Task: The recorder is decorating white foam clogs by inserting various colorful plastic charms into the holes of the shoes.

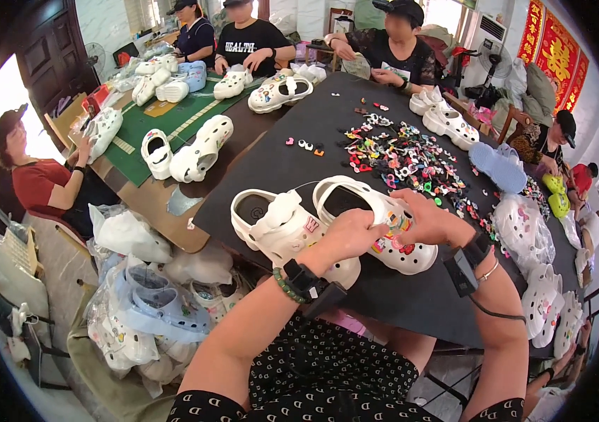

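Observation:
A white clog (406, 259) with colourful charms on its upper lies on the black table in front of me. Across its near side my left hand (351, 235) is closed, thumb and fingers gripping the clog by the opening. My right hand (422, 219) curves around the far side of the same upper, fingers bent against it near the charms. Any small charm between the fingertips is hidden. Just left of it sits a second white clog (271, 224) with a pink letter charm, touched by neither hand's fingers.
A heap of loose charms (401, 155) covers the black table (257, 165) beyond my hands. More clogs stand around it, including a blue one (498, 167) on its side. Bagged clogs (155, 302) pile up at lower left. Several co-workers sit around the tables, one in red (46, 172) at left.

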Demonstrator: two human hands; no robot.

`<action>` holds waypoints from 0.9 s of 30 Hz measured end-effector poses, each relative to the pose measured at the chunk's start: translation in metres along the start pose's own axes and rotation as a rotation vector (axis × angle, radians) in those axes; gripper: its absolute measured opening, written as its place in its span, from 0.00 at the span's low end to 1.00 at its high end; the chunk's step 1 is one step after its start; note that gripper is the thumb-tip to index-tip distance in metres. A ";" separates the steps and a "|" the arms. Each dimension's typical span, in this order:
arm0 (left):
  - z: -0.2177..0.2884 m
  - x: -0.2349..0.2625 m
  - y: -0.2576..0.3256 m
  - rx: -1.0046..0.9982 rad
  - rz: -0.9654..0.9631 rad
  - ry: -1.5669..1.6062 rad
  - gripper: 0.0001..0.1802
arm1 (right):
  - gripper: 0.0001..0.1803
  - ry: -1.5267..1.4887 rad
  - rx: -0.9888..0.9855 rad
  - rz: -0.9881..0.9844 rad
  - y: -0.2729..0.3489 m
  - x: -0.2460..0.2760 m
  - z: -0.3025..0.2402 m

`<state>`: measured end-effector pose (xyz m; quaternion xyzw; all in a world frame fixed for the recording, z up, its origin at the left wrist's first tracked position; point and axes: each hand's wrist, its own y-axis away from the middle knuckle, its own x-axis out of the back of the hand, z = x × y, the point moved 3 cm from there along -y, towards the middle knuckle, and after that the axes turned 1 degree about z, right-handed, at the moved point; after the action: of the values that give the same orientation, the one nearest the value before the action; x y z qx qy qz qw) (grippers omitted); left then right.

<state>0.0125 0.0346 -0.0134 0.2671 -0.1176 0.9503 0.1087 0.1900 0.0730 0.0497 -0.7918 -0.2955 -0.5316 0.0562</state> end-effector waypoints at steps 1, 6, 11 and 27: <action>0.000 0.000 0.000 -0.006 -0.009 0.000 0.23 | 0.54 -0.001 0.001 -0.002 0.001 -0.002 -0.001; 0.006 0.003 0.001 -0.026 -0.028 -0.028 0.23 | 0.51 0.097 -0.061 0.079 0.005 -0.009 -0.001; 0.011 0.007 0.003 -0.019 -0.016 -0.121 0.21 | 0.49 0.139 -0.111 0.094 0.006 -0.013 -0.015; 0.015 0.009 0.007 0.040 -0.061 -0.139 0.24 | 0.49 0.176 -0.051 0.116 0.009 -0.013 -0.007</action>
<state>0.0102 0.0254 0.0030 0.3381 -0.0977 0.9278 0.1237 0.1856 0.0572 0.0430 -0.7589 -0.2296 -0.6023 0.0925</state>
